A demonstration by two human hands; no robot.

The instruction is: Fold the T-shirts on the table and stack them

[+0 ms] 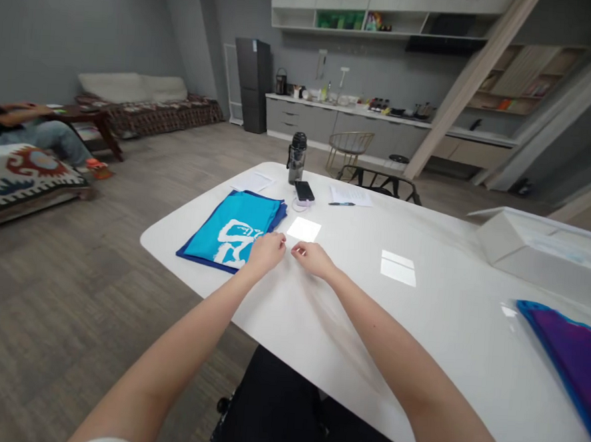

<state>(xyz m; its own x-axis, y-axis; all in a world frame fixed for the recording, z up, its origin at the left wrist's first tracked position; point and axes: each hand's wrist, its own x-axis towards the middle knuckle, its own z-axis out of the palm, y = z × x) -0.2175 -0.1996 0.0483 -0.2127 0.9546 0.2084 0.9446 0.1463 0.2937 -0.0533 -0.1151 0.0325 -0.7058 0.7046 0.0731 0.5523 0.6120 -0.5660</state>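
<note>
Side by side over the white table (355, 305), my two hands have curled fingers, and nothing shows in either. My left hand (267, 251) is at the right edge of a stack of folded cloth, overlapping it in view; I cannot tell whether it touches. The top cloth (228, 227) is bright blue with white lettering, and dark blue cloth (207, 264) shows around its edges. A small gap separates the left fingertips from my right hand (313, 257), which is over bare tabletop.
Behind the hands are a black phone (304, 191) with a cable, a dark bottle (296, 158), papers (356, 197) and a pen (341, 204). Purple and blue cloth (572, 351) lies at the right, near a white box (544, 253). A person (40, 132) sits far left.
</note>
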